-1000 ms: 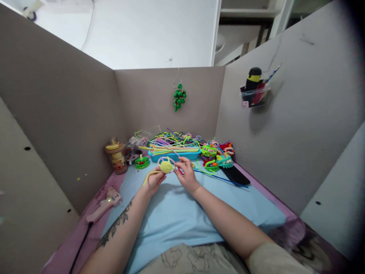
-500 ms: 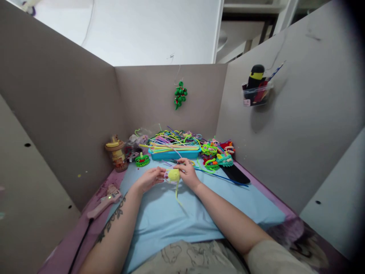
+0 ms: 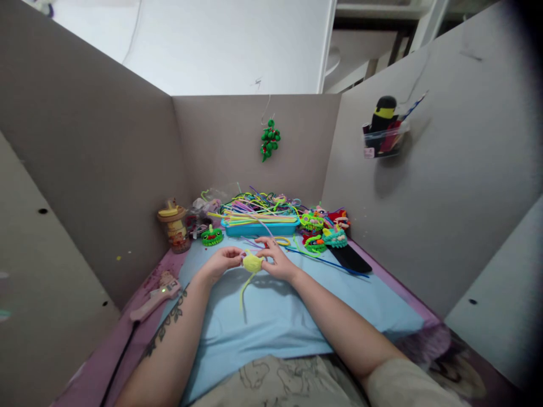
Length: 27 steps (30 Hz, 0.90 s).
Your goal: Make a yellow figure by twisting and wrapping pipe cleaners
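Observation:
Between my hands, above the blue cloth (image 3: pixel 297 316), is a small rounded yellow piece of coiled pipe cleaner (image 3: pixel 253 263). A loose yellow tail hangs down from it. My left hand (image 3: pixel 223 264) pinches its left side, where a bit of purple shows at the fingertips. On the right side my right hand (image 3: pixel 275 259) grips it with thumb and finger, the other fingers raised. A blue pipe cleaner (image 3: pixel 328 262) lies on the cloth to the right of my right hand.
Behind my hands stands a blue tray (image 3: pixel 261 228) heaped with pipe cleaners. Finished figures (image 3: pixel 334 236) sit right of it, beside a black flat object (image 3: pixel 348 259). A pink glue gun (image 3: pixel 155 299) and a lidded cup (image 3: pixel 175 229) are on the left. Grey panels surround the table.
The yellow piece has turned and moved slightly left, so its tail now hangs to the left. The pale purple part has gone mostly out of sight. My right hand's fingers have spread.

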Motion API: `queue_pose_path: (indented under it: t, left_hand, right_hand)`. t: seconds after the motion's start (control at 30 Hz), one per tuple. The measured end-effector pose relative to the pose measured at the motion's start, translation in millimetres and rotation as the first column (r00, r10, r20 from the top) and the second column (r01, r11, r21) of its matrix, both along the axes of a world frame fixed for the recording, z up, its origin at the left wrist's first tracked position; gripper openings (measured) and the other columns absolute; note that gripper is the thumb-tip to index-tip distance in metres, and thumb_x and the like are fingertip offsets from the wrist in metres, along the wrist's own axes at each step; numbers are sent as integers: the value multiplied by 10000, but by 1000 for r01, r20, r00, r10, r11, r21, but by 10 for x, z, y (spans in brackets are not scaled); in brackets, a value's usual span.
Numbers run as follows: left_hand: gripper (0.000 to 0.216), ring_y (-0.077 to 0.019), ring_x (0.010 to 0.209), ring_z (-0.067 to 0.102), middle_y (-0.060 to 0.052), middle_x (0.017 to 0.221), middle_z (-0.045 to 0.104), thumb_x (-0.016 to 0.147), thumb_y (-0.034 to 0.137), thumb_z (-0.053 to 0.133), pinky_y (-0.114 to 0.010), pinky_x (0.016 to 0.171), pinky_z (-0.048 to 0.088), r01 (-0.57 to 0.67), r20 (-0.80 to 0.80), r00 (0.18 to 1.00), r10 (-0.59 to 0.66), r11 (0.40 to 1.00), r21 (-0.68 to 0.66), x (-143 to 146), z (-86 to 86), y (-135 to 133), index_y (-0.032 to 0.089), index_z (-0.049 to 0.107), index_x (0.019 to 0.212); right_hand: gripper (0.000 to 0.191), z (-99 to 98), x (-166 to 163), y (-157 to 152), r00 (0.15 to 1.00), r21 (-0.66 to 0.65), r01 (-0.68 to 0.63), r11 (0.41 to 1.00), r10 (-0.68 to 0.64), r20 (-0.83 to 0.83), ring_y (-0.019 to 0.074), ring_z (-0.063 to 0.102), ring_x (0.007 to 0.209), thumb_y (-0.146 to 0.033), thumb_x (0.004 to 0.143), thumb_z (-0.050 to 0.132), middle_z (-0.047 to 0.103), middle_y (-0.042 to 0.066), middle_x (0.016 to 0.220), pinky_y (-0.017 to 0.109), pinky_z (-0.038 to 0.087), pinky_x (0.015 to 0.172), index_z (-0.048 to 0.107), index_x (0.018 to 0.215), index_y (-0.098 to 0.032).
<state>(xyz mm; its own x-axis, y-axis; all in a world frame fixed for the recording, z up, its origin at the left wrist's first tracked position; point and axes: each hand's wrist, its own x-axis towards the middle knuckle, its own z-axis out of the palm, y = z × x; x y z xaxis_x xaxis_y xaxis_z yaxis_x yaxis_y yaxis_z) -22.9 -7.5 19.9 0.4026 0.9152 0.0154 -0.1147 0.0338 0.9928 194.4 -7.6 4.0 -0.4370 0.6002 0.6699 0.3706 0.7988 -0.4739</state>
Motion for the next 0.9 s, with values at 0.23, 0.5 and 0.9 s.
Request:
queue_pose_path:
  t: [0.23,0.5,0.9]
  left_hand:
    - [189,-116,541,514,-12,619,632,578,254,770,-215,564,379,-211,-23,975,220,958,193,73,28,9,144,688,708]
    - [89,-211,795,556,-60,785,673,663,191,690,-300,828,392,-97,-209,930,301,753,650,277,-65,-74,236,714,736]
    - [31,-200,794,538,-59,718,638,643,202,715,-297,853,369,-128,-156,945,287,764,633,250,-22,-54,216,687,643]
  right_hand:
    - [398,77,-28,-79,982,-11,83,997,-83,-172,227,419,1194,-217,783,523,430,90,1276,392,399,951,525,1181,-235]
    - [152,12,-94,-17,967,261,244,934,-255,7,244,390,1137,-237,821,563,531,51,1156,464,332,990,691,884,-290]
    - [116,1,-68,61,963,226,268,937,-258,-75,237,411,1115,-203,761,618,514,41,1182,443,336,972,713,750,-267]
